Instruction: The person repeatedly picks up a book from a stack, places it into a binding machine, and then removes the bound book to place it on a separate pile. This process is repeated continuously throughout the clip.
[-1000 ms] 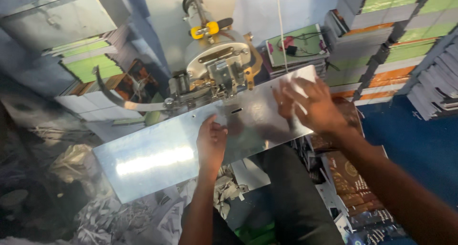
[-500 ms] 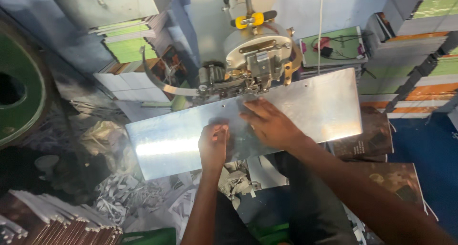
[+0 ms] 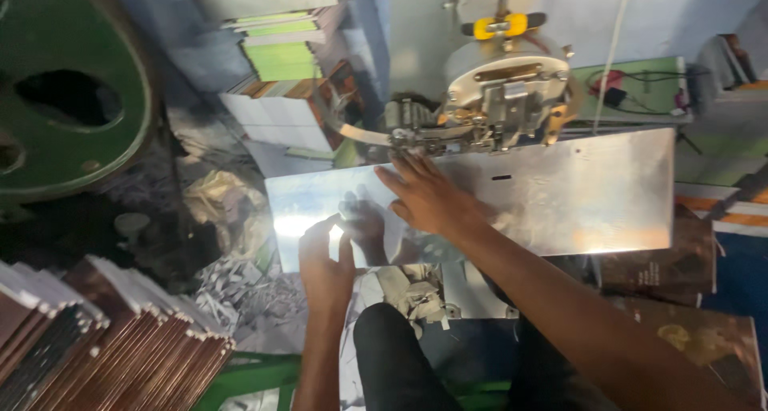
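Note:
A shiny metal work plate (image 3: 576, 195) lies flat in front of a grey stitching machine head (image 3: 496, 99) with a yellow clamp on top. My right hand (image 3: 424, 195) reaches across and rests flat on the plate, fingers spread, just below the machine's arm. My left hand (image 3: 324, 255) sits at the plate's near edge with fingers curled loosely; nothing shows in it. Both hands are mirrored in the metal. My dark-trousered knees (image 3: 392, 355) are below the plate.
Brown-covered books (image 3: 104, 339) are fanned in a stack at lower left. A big green wheel (image 3: 72, 99) stands at upper left. Green and white booklet piles (image 3: 276, 59) lie behind the plate. Paper scraps (image 3: 240, 291) litter the floor. More brown covers (image 3: 680, 259) lie at right.
My view has swung left, bringing the book stack and green wheel in. My right hand slid leftward along the plate toward the left hand, which stayed at the near edge.

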